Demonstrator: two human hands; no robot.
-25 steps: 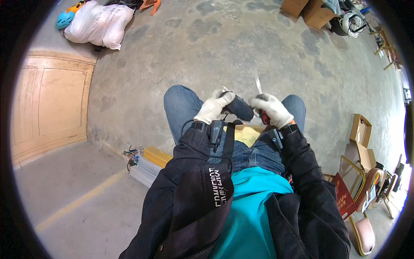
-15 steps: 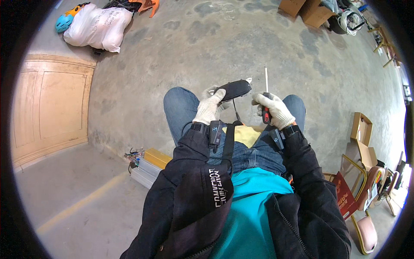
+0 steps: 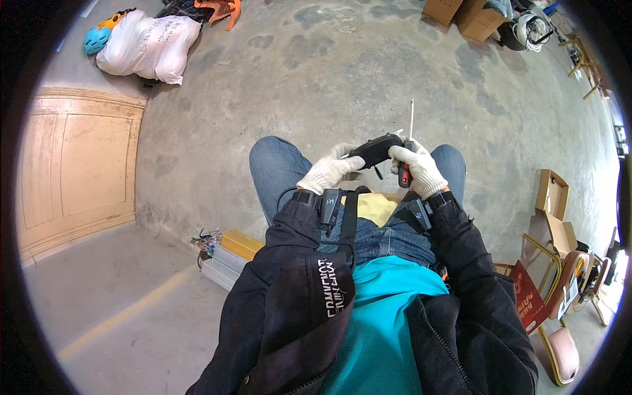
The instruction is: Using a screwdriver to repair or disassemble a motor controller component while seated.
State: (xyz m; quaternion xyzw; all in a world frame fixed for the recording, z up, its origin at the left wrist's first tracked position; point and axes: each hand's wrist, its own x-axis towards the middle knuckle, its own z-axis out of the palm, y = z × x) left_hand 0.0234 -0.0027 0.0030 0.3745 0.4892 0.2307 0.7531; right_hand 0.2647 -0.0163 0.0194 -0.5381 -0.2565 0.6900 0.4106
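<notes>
Between my knees, my left hand [image 3: 329, 170], in a white knit glove, is closed round the left end of a black oblong device [image 3: 375, 152]. The device's exact kind I cannot make out. A short dark cord or stub hangs from its lower side, and a thin white piece sticks out near its upper right end. My gloved right hand [image 3: 417, 168] grips a screwdriver [image 3: 405, 175] by its red and black handle, with the pale shaft upright. The right hand's fingertips meet the device's right end.
A yellow cloth [image 3: 372, 208] lies by my lap. Left of me are a silver and gold metal box [image 3: 230, 257] with loose wires and a wooden panel [image 3: 85, 155]. A stuffed white sack [image 3: 150, 45] lies far left; an open cardboard box [image 3: 552, 195] and chairs stand at right.
The black device has moved right and slightly down, tilting, so its right end now meets my right hand. The screwdriver has shifted only slightly.
</notes>
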